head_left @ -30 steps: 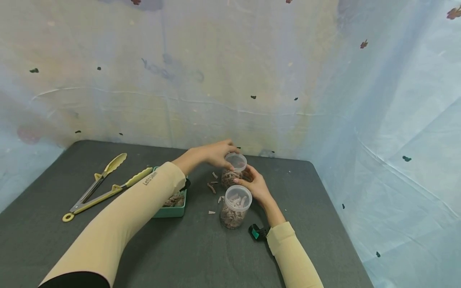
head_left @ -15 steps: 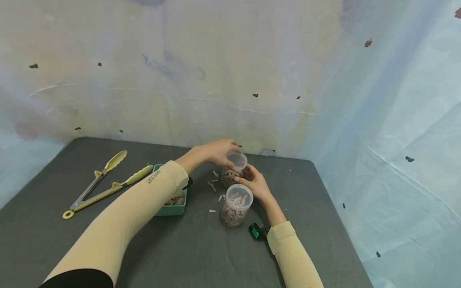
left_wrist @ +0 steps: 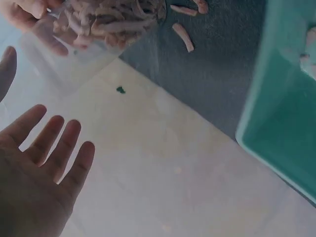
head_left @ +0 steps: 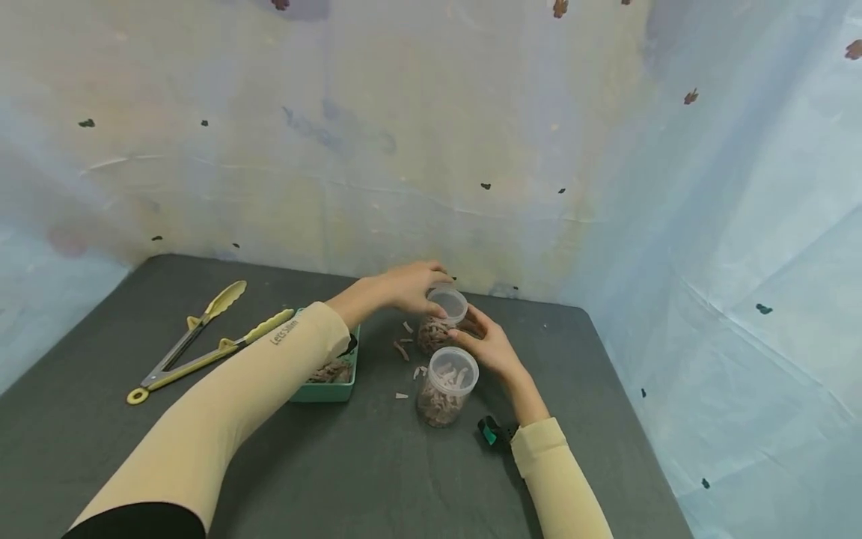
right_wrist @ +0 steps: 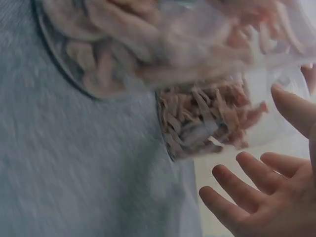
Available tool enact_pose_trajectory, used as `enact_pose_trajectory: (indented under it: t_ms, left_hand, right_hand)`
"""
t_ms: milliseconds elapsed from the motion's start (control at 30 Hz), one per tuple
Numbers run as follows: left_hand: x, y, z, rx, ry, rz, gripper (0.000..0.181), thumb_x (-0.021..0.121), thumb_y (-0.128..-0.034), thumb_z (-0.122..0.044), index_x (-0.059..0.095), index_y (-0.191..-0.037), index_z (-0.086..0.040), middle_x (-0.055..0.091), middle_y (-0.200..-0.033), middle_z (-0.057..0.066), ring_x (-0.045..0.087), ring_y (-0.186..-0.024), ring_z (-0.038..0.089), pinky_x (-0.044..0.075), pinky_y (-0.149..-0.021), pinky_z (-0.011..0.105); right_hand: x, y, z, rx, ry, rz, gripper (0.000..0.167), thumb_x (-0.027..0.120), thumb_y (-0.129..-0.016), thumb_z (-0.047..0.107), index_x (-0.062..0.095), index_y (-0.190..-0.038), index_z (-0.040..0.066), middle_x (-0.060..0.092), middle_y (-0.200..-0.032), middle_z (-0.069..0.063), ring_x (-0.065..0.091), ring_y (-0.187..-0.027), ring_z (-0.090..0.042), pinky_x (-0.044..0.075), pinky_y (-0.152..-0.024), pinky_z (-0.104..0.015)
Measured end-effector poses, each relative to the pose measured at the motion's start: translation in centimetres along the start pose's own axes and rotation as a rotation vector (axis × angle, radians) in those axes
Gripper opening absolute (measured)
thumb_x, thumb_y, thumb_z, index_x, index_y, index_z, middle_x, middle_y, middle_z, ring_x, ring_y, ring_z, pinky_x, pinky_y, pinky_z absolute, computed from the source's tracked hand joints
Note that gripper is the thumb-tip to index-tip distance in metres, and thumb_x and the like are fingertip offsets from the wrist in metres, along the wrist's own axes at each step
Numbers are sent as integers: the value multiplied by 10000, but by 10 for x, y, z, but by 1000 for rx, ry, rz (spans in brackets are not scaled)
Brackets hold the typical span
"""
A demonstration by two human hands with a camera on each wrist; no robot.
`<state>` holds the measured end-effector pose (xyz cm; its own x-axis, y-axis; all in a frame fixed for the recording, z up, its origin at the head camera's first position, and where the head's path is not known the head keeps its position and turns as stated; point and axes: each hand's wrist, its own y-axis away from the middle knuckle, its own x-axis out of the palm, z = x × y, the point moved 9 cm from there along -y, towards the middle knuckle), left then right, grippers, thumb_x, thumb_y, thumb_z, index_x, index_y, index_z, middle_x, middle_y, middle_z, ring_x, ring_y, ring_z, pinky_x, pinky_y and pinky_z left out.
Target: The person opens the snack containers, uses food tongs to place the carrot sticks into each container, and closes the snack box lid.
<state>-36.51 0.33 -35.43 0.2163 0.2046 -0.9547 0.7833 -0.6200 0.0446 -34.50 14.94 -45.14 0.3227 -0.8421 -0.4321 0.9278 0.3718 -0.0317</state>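
Note:
Two clear plastic jars hold short pinkish-brown strips. The far jar (head_left: 434,335) stands between my hands; the front jar (head_left: 441,404) is just nearer to me. My left hand (head_left: 407,288) is at the far jar's upper left side, and in the left wrist view its fingers (left_wrist: 64,148) are spread and nearly straight, apart from the jar wall. My right hand (head_left: 494,344) is at the jar's right side, behind the front jar. In the right wrist view the fingers (right_wrist: 242,190) are extended beside the far jar. Whether either jar has a lid, I cannot tell.
A green tray (head_left: 323,394) with more strips lies partly under my left forearm. Yellow-tipped tongs (head_left: 176,367) lie spread on the left of the dark table (head_left: 364,479). Several loose strips (head_left: 402,350) are scattered beside the jars. A plastic sheet (head_left: 377,172) hangs behind the table.
My right hand has shifted slightly to the right, a little away from the far jar. The left hand and both jars stay put; the head view has tilted a bit.

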Motion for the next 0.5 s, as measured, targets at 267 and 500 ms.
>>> enact_pose_trajectory:
  t_ms: [267, 500]
  left_hand:
    - [-29, 32, 21, -36, -73, -166, 729, 714, -995, -417, 427, -1597, -125, 370, -1641, 129, 416, -1472, 358, 396, -1141, 551]
    - [-54, 101, 69, -167, -110, -283, 791, 689, -1004, -444, 357, -1623, -82, 267, -1688, 174, 335, -1503, 428, 354, -1140, 626]
  right_hand:
    - [-41, 13, 2, -51, 125, -67, 652, 537, -1106, 361, 292, -1649, 98, 398, -1638, -141, 450, -1455, -375, 413, -1125, -569]
    - [-75, 23, 12, -84, 388, -61, 638, 399, -1135, 441, 259, -1662, 110, 299, -1679, -181, 332, -1508, -438, 318, -1165, -633]
